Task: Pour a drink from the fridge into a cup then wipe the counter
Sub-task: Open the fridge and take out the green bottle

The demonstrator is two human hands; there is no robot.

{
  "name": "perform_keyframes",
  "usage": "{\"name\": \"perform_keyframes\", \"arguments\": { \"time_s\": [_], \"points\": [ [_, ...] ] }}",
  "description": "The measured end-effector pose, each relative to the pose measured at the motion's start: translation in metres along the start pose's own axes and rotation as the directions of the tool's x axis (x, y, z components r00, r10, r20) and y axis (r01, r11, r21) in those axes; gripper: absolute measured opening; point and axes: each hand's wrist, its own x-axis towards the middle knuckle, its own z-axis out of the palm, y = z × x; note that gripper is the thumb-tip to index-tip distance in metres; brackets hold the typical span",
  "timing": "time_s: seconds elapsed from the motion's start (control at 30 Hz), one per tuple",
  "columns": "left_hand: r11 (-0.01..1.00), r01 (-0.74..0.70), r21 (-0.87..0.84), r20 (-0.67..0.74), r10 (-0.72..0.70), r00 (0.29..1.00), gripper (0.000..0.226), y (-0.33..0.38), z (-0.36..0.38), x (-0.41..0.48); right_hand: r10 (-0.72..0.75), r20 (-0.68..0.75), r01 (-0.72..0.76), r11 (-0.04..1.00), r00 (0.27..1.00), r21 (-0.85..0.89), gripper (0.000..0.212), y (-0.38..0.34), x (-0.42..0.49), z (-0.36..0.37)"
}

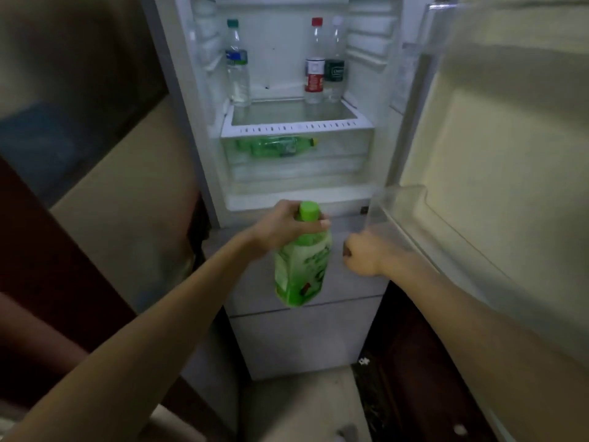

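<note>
The left hand (283, 228) has its grip around the neck of the green bottle (301, 266), already outside the open fridge (299, 122), and the right hand (363, 253) is clenched on nothing near the door (478, 154), so pouring and wiping remain.

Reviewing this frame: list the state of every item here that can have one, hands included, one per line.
Fridge door: swung wide open.
Green bottle: capped, out of the fridge, hanging from the left hand.
Left hand: grip closed round the bottle's neck.
Right hand: curled shut, at the door's edge; contact unclear.
Three clear bottles: upright, capped, on the shelf.
Green bottle in the drawer: lying on its side.
</note>
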Motion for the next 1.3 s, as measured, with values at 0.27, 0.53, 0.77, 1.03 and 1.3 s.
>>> {"name": "perform_keyframes", "arguments": {
  "time_s": [0.27,0.53,0.77,1.03,1.3],
  "points": [
    [1.0,0.015,-0.021,0.056,-0.014,0.998,0.029,0.0,0.055,-0.064,-0.018,0.051,0.015,0.998,0.999,0.056,0.027,0.02,-0.092,0.025],
    [1.0,0.009,-0.022,0.021,-0.008,1.0,0.03,0.035,0.126,-0.125,-0.167,-0.216,0.173,0.985,0.962,0.006,0.026,0.033,-0.207,0.007],
    [0.995,-0.007,-0.098,0.04,0.011,0.999,0.029,0.073,0.183,-0.161,-0.028,-0.886,0.345,0.926,0.462,0.151,0.017,0.082,-0.351,-0.045],
    [0.988,0.003,-0.152,0.09,0.01,0.996,0.032,0.102,0.222,-0.178,0.235,-0.961,0.334,0.926,-0.146,0.176,0.024,0.154,-0.408,-0.055],
    [0.991,0.0,-0.136,0.082,0.011,0.997,0.032,0.113,0.234,-0.19,0.58,-0.757,0.418,0.634,0.299,0.651,0.071,0.144,-0.405,-0.03]
  ]
}}
